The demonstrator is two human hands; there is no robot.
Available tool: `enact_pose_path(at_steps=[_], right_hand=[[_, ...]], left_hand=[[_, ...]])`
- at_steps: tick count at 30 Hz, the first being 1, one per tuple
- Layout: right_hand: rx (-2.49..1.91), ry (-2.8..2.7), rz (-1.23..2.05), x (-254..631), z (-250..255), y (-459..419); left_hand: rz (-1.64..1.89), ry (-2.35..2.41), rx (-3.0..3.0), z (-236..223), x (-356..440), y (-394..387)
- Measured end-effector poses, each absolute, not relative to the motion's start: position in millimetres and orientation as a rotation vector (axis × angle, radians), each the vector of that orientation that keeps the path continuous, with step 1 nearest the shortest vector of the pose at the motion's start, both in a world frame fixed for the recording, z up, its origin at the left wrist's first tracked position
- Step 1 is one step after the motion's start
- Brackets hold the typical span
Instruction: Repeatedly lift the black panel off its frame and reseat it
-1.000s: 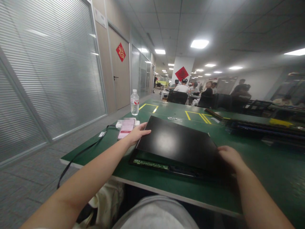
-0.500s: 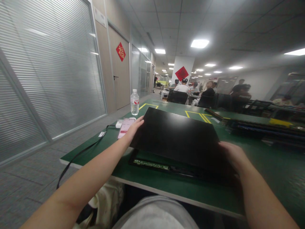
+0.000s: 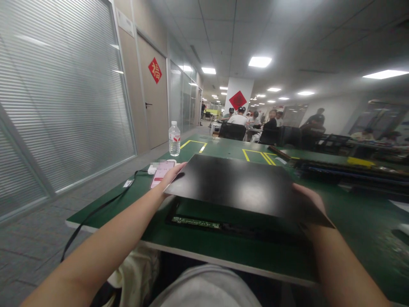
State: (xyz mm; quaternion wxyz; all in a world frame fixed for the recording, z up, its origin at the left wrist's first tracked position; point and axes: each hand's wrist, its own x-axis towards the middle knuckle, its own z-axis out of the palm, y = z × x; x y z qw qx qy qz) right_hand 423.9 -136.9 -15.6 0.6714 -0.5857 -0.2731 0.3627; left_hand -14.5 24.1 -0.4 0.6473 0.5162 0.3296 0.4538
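Note:
A thin, flat black panel (image 3: 236, 181) is held level above the table between my two hands. My left hand (image 3: 174, 174) is closed on its left edge, thumb side showing and the other fingers mostly beneath. At the opposite edge my right hand (image 3: 309, 198) grips the panel, its fingers partly hidden under it. Below the panel lies a dark frame (image 3: 169, 215) with a green circuit board strip (image 3: 194, 222) along its near side. The panel covers the rest of that frame.
Left of the panel, a phone (image 3: 162, 172) and a white plug with a black cable (image 3: 137, 172) lie on the green table (image 3: 105, 209). A water bottle (image 3: 174, 140) stands behind them. Stacked dark panels (image 3: 338, 172) lie at the right. Several people sit at far tables.
The panel has tipped flatter, its near edge rising toward me, so its top face now shows a broad sheen. My hands stay on its sides. The whole view has shifted slightly.

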Motion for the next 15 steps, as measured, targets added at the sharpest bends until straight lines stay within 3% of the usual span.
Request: enact_pose_path(at_steps=[15], right_hand=[[-1.167, -0.385, 0.415, 446.2, -23.3, -131.1]], left_hand=[[1.082, 1.037, 1.811, -23.7, -11.3, 25.4]])
